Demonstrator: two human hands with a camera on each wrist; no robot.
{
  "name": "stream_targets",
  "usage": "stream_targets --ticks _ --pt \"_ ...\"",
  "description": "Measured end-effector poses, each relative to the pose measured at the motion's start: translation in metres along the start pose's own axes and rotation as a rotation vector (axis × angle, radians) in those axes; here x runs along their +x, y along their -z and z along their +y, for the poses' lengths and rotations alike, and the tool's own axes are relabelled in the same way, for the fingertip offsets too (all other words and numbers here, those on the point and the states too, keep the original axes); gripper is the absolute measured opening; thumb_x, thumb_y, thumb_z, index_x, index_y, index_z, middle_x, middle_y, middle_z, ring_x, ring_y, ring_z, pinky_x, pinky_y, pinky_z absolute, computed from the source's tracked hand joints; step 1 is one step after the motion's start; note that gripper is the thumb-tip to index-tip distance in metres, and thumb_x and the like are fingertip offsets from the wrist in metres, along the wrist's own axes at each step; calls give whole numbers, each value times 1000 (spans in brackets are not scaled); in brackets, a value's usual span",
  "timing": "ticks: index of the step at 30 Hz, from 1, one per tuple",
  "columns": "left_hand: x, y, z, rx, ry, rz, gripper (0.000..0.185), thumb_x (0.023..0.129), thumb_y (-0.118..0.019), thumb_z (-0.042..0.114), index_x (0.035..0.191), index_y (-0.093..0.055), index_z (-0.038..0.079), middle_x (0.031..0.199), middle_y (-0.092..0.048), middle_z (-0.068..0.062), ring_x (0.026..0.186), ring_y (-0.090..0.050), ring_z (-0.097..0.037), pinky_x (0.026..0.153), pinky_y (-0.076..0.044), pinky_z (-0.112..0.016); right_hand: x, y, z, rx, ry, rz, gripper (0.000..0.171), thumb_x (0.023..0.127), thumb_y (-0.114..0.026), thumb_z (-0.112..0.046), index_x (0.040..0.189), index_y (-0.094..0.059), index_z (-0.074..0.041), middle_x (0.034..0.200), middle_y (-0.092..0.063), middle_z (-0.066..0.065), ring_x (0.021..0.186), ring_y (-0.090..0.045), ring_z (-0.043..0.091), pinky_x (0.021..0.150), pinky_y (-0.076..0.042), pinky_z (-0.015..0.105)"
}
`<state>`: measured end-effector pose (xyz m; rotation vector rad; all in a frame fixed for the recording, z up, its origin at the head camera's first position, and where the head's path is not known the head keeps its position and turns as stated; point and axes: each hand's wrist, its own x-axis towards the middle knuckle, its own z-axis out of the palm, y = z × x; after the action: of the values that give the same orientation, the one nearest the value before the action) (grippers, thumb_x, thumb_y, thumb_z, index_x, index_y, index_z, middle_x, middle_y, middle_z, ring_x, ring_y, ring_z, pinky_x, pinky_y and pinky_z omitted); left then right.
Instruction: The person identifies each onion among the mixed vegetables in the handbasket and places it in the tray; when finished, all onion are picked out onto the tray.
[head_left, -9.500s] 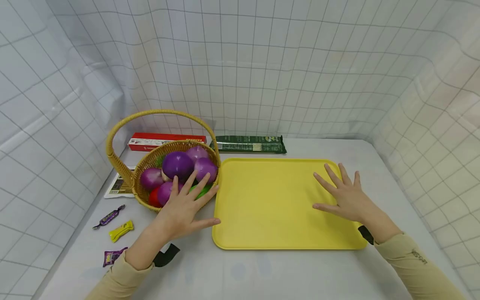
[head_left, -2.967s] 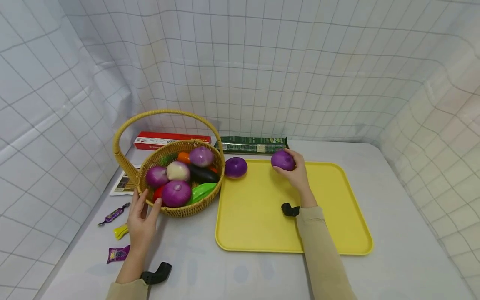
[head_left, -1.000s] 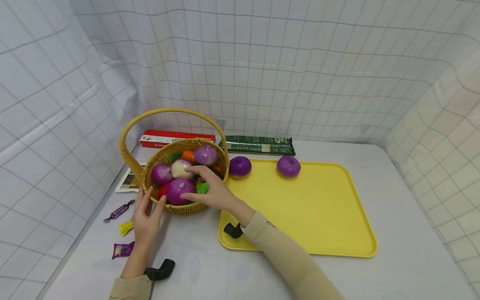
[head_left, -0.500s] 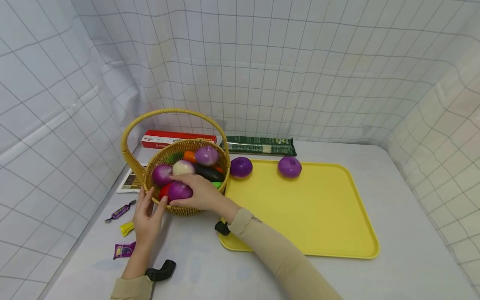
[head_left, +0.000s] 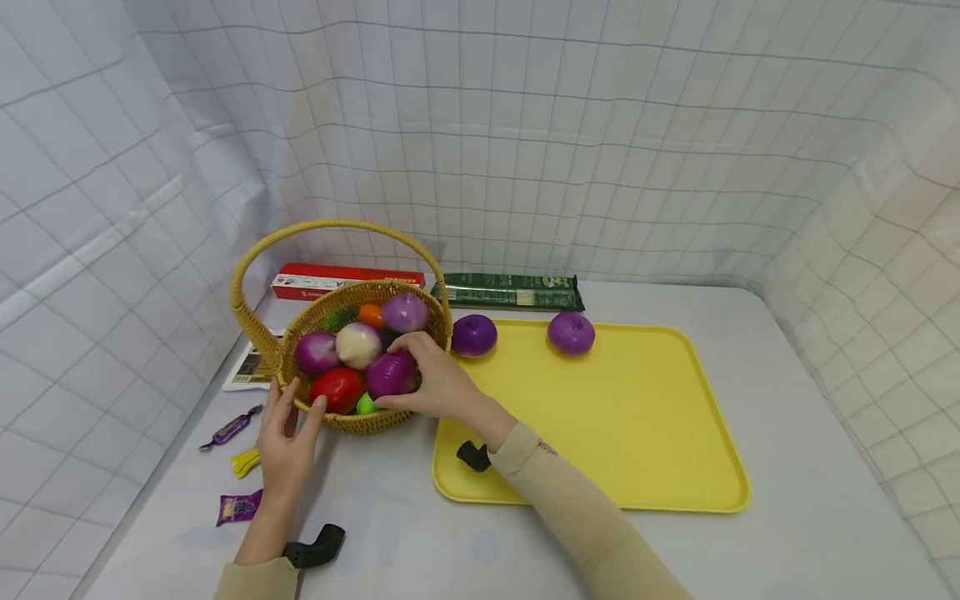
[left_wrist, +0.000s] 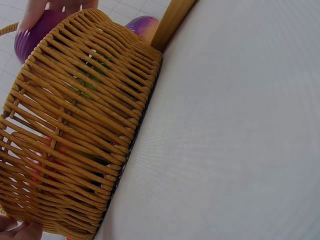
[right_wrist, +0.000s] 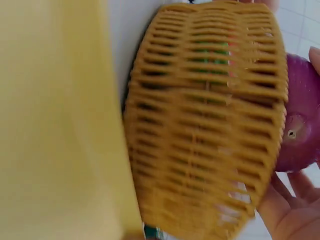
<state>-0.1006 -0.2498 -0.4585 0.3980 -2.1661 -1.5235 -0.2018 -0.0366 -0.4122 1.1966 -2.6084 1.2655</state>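
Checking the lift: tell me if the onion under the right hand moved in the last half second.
Yes. The onion shifted right, away from the basket front rim.

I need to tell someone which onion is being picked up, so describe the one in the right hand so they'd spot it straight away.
Find the wicker basket left of the yellow tray. At its front right, the right hand grips a purple onion. It is the only onion with fingers around it.

A white sheet with a grey grid [head_left: 525, 150] hangs behind and beside the hands, over a pale grey tabletop [head_left: 787, 375].
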Motion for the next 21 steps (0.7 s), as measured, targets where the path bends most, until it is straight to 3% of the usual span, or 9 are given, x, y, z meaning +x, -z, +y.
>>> stream_targets --ticks 8,11,17,21 --pt "0 -1 1 1 3 10 54 92 -61 24 141 -44 8 155 -17 1 141 -20 -21 102 -32 -19 -29 44 16 268 66 67 65 74 -81 -21 130 -49 -15 132 -37 6 116 -45 16 93 -48 27" --pt "1 -1 0 6 5 10 54 92 -61 24 141 -44 8 155 -17 1 141 -20 -21 101 -31 -18 -43 68 20 368 70 134 61 72 -80 -5 125 -50 -7 134 -38 14 116 -48 23 91 -50 32" --pt "0 -2 1 10 6 16 54 93 -60 24 141 -43 7 155 -17 -1 141 -19 -21 102 -31 -18 -75 118 30 339 34 320 60 71 -76 8 123 -48 4 135 -40 24 118 -47 34 93 -48 44" --pt "0 -2 2 13 -1 19 54 93 -60 25 141 -43 7 155 -17 -1 141 -19 -20 103 -31 -20 -94 137 58 340 -77 430 62 74 -73 9 129 -43 4 136 -39 22 115 -46 34 93 -46 44"
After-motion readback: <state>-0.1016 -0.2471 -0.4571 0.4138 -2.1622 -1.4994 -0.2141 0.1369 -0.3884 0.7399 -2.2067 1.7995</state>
